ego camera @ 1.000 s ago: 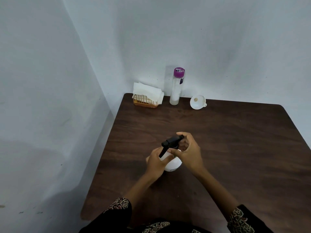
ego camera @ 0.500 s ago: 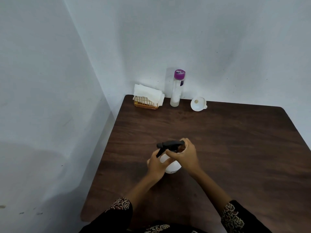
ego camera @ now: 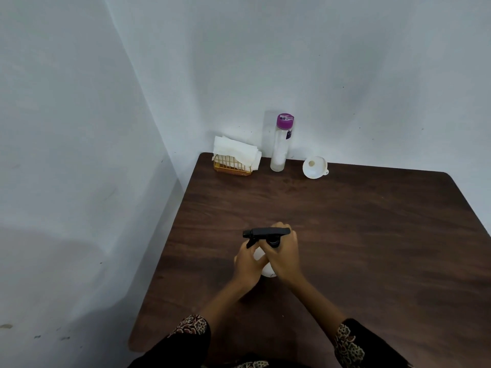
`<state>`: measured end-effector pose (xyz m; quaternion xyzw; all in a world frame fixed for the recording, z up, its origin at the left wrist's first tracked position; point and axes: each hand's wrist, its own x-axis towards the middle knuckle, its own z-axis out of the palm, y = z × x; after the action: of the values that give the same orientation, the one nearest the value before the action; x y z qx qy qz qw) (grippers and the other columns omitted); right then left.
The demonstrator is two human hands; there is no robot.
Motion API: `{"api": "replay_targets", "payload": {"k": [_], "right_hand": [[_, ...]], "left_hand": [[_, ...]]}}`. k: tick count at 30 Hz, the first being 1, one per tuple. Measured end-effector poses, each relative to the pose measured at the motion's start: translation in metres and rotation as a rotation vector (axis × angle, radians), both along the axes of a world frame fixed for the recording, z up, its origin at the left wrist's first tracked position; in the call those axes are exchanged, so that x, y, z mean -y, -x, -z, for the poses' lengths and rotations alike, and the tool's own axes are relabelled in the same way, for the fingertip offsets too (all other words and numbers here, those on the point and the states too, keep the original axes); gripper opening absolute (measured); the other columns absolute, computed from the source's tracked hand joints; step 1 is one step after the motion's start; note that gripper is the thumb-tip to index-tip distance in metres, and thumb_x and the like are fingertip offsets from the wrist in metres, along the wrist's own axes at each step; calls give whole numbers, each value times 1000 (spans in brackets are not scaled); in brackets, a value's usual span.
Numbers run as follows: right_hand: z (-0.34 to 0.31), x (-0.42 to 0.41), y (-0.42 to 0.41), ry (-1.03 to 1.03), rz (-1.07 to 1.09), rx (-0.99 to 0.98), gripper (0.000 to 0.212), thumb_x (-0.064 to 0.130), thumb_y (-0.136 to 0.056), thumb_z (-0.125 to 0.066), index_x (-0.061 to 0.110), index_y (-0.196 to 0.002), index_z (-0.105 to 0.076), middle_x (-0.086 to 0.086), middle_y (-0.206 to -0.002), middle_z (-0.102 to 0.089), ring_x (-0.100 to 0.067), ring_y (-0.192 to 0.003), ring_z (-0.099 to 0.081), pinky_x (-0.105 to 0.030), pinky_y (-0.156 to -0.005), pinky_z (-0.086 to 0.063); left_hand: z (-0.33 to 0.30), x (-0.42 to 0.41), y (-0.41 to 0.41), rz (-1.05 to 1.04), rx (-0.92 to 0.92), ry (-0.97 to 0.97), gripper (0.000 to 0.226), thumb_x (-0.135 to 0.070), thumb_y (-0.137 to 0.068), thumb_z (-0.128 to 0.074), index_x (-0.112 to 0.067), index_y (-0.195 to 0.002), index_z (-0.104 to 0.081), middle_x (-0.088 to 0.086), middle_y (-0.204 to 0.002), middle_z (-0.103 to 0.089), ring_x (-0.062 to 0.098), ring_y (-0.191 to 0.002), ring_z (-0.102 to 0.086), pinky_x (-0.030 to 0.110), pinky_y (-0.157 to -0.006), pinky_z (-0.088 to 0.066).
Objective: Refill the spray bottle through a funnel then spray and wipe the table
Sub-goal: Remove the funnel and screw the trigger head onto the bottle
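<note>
- L hand [ego camera: 248, 264] comes in from lower left, forearm angled up toward table centre; fingers curled round the white body of the spray bottle [ego camera: 266, 269], gripping it snug.
- R hand [ego camera: 283, 254] crosses in from lower right, wrapped over the bottle's neck; fingers closed on the black collar just under the black trigger head [ego camera: 265, 233].
- Both hands touch each other at the bottle; wrists bent in, sleeves w/ dark patterned cuffs at the bottom edge.
- Spray bottle stands upright on the dark wood table [ego camera: 372, 235], roughly mid-table, near the person. Nozzle points left.
- Bottle body mostly hidden by the hands; only small white patches show btwn and below them. Can't tell if the head is screwed tight or loose.
- Far edge, by the wall: white funnel [ego camera: 314, 167] lying tilted, mouth facing the camera, well apart from the hands.
- Just left of it, tall clear bottle [ego camera: 280, 147] w/ purple cap, upright, whitish contents low down.
- Left of that, orange wire holder [ego camera: 232, 167] w/ white paper tissues [ego camera: 235, 150] draped in it, at the table's far-left corner.
- Writing: small dark label near the clear bottle's top and marks on the purple cap, too blurred to read.
- Person's lap and elbows cut off by the bottom of the frame.
</note>
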<state>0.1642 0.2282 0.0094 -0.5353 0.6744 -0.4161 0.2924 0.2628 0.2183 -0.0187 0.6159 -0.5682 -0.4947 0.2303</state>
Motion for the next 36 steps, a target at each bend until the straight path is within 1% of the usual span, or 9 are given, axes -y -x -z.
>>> {"api": "replay_targets", "payload": {"k": [6,8,11,14,17,23,30,33,36], "right_hand": [[1,-13,10,39,-121,-53,7,47,-78,-46,44,-84,-47,14,-91,-50,-9,-92,-48,-39,-82,-46],[1,-16,14,42,-151,-108,18,50,-83,-40,40,-92,-51,15,-95,-51,-3,-94,-46,-36,-86,-43],[1,-16,15,62,-134,-117,39,58,-85,-42,29,-103,-59,14,-97,-54,-4,-95,-50,-32,-86,-43],[1,-16,11,56,-52,31,36,56,-80,-55,26,-99,-61,10,-95,-58,-7,-95,-54,-26,-81,-46],[0,-13,8,74,28,62,33,52,-74,-60,25,-94,-61,12,-91,-60,-7,-90,-58,-21,-75,-47],[-5,-3,10,23,4,-39,22,28,-75,-71,20,-81,-51,7,-78,-55,-7,-74,-55,-16,-60,-39],[-5,-21,22,87,-149,10,43,47,-79,-55,38,-121,-53,24,-119,-56,0,-110,-54,-26,-88,-47],[-7,-24,22,73,-114,46,34,49,-80,-60,39,-112,-58,23,-111,-61,2,-104,-57,-26,-82,-50],[-11,-20,19,59,-20,114,22,35,-78,-74,29,-94,-60,13,-91,-66,0,-88,-62,-23,-73,-52]], "left_hand": [[2,-1,-2,-58,-28,-20,37,-28,-87,-65,-15,-121,-58,3,-128,-58,22,-122,-52,37,-100,-44],[2,-2,-2,-46,-42,-10,36,-31,-85,-66,-16,-117,-62,2,-126,-57,20,-118,-54,34,-98,-44],[5,-1,-3,-6,-17,65,48,-60,-75,-58,-27,-109,-66,-1,-122,-59,18,-114,-55,43,-99,-46],[15,-1,-2,5,22,87,62,-71,-67,-45,-31,-111,-64,-3,-121,-61,16,-114,-55,44,-99,-45],[15,-1,0,18,18,68,59,-69,-69,-47,-36,-115,-62,-3,-125,-59,16,-117,-53,45,-101,-44],[11,2,-1,-16,-5,11,49,-37,-84,-67,-19,-128,-57,0,-134,-53,20,-123,-50,41,-103,-44],[19,1,-4,-85,-83,-49,76,-69,-58,-64,-24,-118,-59,-7,-116,-65,13,-111,-60,39,-95,-51],[8,-1,-2,-34,-66,15,72,-69,-65,-63,-22,-119,-62,-4,-125,-59,14,-115,-56,39,-100,-46],[8,-1,-1,8,-24,64,65,-67,-69,-57,-25,-118,-64,-2,-128,-56,15,-118,-52,41,-102,-44]]}}
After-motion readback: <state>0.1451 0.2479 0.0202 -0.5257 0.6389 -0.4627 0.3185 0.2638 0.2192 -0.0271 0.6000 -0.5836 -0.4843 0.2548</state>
